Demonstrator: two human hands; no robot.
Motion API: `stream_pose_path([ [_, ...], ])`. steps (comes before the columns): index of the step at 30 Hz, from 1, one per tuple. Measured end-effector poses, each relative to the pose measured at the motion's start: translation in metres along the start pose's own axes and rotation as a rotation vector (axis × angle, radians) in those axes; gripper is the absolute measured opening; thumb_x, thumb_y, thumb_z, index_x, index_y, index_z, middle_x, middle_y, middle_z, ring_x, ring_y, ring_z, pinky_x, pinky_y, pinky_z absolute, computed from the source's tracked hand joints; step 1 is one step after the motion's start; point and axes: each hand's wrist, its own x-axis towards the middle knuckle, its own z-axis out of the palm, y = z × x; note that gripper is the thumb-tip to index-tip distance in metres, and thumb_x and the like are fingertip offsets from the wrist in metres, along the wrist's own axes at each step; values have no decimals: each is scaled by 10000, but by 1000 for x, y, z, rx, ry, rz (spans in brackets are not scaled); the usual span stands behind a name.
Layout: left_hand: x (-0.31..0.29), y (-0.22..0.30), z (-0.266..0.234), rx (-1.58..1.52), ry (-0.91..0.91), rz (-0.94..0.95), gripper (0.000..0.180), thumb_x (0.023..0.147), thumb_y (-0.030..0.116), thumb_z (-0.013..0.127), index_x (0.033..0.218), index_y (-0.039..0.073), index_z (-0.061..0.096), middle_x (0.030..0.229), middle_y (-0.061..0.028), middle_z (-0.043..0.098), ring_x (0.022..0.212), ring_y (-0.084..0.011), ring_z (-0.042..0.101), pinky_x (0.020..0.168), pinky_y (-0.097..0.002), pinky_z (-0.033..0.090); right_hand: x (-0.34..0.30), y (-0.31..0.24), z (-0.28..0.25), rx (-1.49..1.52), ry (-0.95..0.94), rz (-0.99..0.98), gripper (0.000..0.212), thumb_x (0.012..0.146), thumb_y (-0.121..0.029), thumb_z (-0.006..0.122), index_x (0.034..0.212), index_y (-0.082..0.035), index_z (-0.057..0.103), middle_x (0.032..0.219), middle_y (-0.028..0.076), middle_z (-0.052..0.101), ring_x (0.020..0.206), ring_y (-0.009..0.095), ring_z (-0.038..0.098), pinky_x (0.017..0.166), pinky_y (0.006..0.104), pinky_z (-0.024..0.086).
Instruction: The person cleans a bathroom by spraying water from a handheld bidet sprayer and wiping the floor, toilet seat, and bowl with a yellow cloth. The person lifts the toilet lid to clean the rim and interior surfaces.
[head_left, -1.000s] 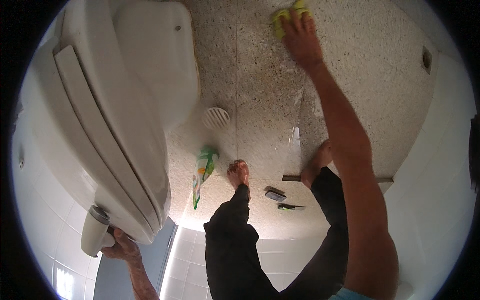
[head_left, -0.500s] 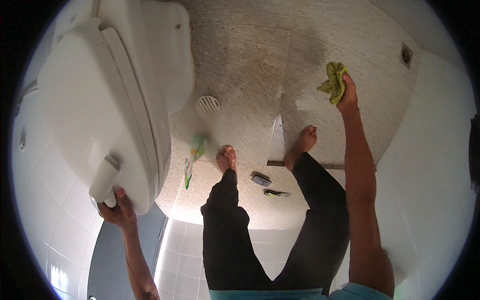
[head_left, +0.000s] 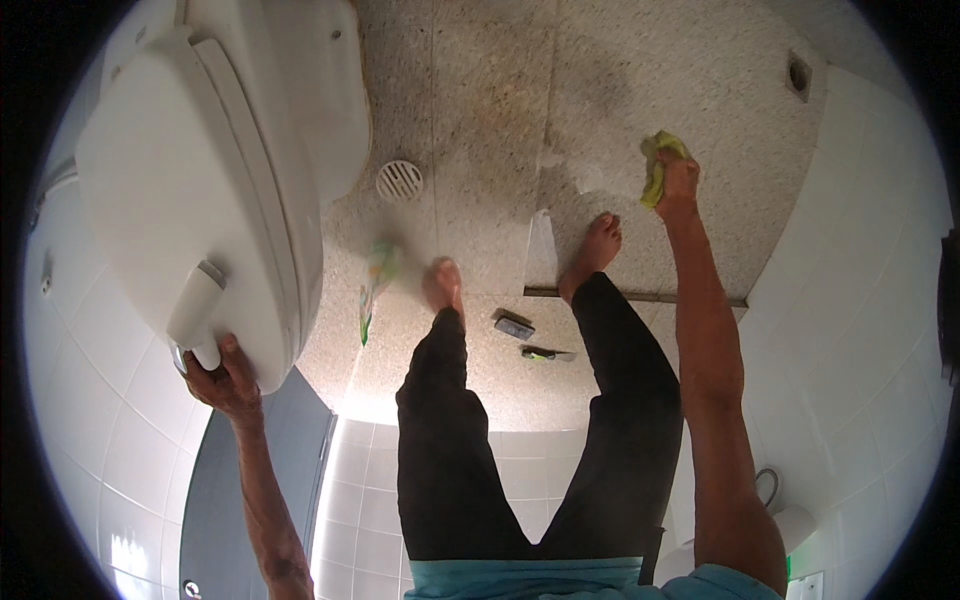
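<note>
My right hand [head_left: 680,182] grips a crumpled yellow-green cloth [head_left: 658,165] above the speckled bathroom floor, ahead of my right foot. Its fingers are partly hidden behind the cloth and the back of the hand. At the left, my left hand [head_left: 228,385] is closed round the lower end of a white cylindrical handheld device [head_left: 196,305] with a short stub handle; its exact kind does not show. Both are by the front tip of a white toilet [head_left: 180,170] whose lid is down.
A round slotted floor drain [head_left: 400,181] lies beside the toilet base, a square drain [head_left: 798,76] at far right. Near my left foot is a green-and-clear packet [head_left: 377,280]. A grey block-shaped item [head_left: 514,326] and a small green-black tool [head_left: 545,354] lie between my legs.
My right hand has turned, and the cloth is more bunched in its grip. The left hand keeps its hold on the white device. The whole view has shifted slightly.
</note>
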Motion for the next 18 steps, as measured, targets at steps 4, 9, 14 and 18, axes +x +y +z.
stream_pose_path([
  [4, 2, 5, 1, 4, 20, 21, 588, 942, 390, 668, 1325, -33, 523, 1185, -213, 606, 1071, -334, 615, 904, -457, 493, 2, 1, 9, -62, -17, -73, 162, 791, -143, 689, 903, -41, 630, 802, 54, 578, 639, 178, 532, 573, 341, 475],
  [9, 1, -2, -2, -39, -1, 11, 571, 950, 394, 658, 1313, -26, 527, 1171, -201, 602, 1076, -325, 607, 906, -456, 487, -4, 4, 35, -101, -30, -126, 194, 784, -106, 683, 964, -40, 652, 837, 64, 607, 703, 186, 578, 620, 339, 499],
  [14, 1, -5, -1, -38, 12, 14, 564, 937, 385, 677, 1306, -14, 528, 1159, -183, 597, 1055, -307, 602, 898, -449, 484, -15, 33, 69, -554, -176, -301, 509, 734, 4, 686, 1230, -76, 606, 1140, 150, 640, 1003, 294, 651, 865, 371, 528],
  [18, 2, 2, -1, -65, 46, 22, 580, 930, 371, 695, 1329, -7, 509, 1164, -179, 590, 1059, -292, 596, 894, -441, 491, -43, 75, 105, -746, -315, -675, 569, 749, -11, 708, 1296, -93, 573, 1175, 171, 633, 1107, 357, 627, 955, 410, 509],
])
